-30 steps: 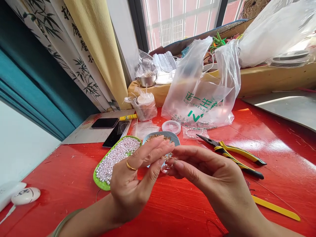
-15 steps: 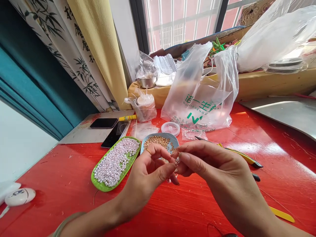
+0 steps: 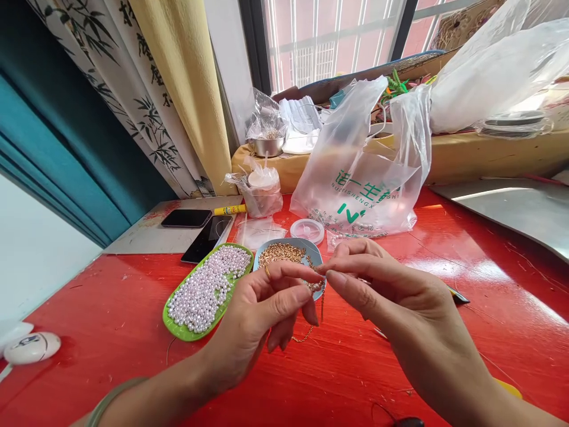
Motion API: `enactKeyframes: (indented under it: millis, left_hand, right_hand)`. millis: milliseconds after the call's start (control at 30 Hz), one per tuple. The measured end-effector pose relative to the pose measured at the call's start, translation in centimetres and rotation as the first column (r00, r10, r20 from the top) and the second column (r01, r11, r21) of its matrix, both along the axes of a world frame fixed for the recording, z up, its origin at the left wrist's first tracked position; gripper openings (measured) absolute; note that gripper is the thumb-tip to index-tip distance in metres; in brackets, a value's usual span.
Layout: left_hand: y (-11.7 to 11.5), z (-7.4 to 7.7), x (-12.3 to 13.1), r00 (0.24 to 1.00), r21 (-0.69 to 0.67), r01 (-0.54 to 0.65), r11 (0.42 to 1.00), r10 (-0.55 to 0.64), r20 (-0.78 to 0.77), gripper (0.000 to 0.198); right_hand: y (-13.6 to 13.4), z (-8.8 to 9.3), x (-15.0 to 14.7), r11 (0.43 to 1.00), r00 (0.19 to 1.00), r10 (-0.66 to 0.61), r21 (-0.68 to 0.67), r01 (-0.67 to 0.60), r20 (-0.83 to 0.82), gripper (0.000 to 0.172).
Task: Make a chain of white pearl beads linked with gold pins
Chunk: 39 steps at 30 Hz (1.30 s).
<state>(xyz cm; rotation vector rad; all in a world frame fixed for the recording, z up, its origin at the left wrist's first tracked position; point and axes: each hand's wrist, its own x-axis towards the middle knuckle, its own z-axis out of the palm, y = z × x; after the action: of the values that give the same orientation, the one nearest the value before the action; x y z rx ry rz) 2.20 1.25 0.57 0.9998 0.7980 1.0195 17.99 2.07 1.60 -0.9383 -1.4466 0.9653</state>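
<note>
My right hand [image 3: 391, 302] pinches a thin gold chain [image 3: 322, 305] between thumb and index finger. Part of the chain dangles from the fingertips, and another stretch curves below my left fingers; the link between them is hidden. My left hand [image 3: 267, 314] has its index fingertip up against the right fingertips. Its thumb is apart from that finger, and the other fingers are loosely bent. Just behind the hands lies a blue dish [image 3: 320, 256] of gold beads [image 3: 282, 253]. Left of it, a green tray [image 3: 168, 323] is filled with pale pink pearl beads [image 3: 207, 290].
On the red table [image 3: 133, 356] are two phones [image 3: 186, 218], a yellow tube [image 3: 230, 210], a clear round lid [image 3: 307, 230] and a large plastic bag [image 3: 360, 178]. A dark-tipped tool [image 3: 460, 295] shows behind my right hand. A white mouse-like object [image 3: 32, 348] lies far left.
The small clear beads between my fingertips are no longer visible there, and a gold chain now hangs down. My left thumb and index have parted. The right fingers have shifted slightly.
</note>
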Motion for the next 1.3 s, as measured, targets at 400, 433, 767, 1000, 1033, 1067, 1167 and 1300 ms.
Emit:
enactKeyframes:
  millis: [400,433,767,1000,1033,1067,1167,1300]
  left_hand:
    - [0.0,0.4,0.1,0.988,-0.091,-0.124,0.988,0.115,-0.102,0.006]
    - [0.0,0.4,0.1,0.988,-0.102,-0.122,0.987,0.111,-0.109,0.006]
    - [-0.1,0.5,0.2,0.997,-0.134,-0.046,0.99,0.036,-0.075,0.002]
    - [-0.5,0.9,0.3,0.999,-0.163,0.001,0.987,-0.006,-0.035,0.003]
    - [-0.6,1.0,0.3,0.999,-0.164,-0.001,0.986,-0.005,-0.036,0.003]
    - [-0.6,1.0,0.3,0.999,-0.168,-0.004,0.986,-0.002,-0.037,0.002]
    - [-0.6,1.0,0.3,0.999,-0.185,-0.03,0.982,0.025,-0.031,0.001]
    - [-0.5,1.1,0.3,0.997,-0.178,-0.082,0.981,0.08,-0.015,0.004]
  right_hand:
    - [-0.3,-0.8,-0.4,0.988,0.986,0.024,0.143,-0.048,0.165,0.009]
    - [-0.3,-0.8,-0.5,0.985,0.982,0.012,0.165,-0.044,0.191,0.01]
    - [-0.5,-0.7,-0.5,0.991,0.987,0.1,0.08,-0.111,0.129,0.016]
    - [-0.8,-0.5,-0.4,0.984,0.976,0.041,0.16,-0.077,0.214,0.02]
    - [-0.8,-0.5,-0.5,0.984,0.975,0.036,0.16,-0.072,0.218,0.02]
    - [-0.8,-0.5,-0.5,0.987,0.975,0.042,0.144,-0.075,0.217,0.019]
    - [-0.7,-0.3,-0.6,0.994,0.983,0.1,0.027,-0.105,0.152,0.014]
    - [-0.8,-0.1,-0.8,0.956,0.971,0.234,-0.171,-0.237,-0.04,0.013]
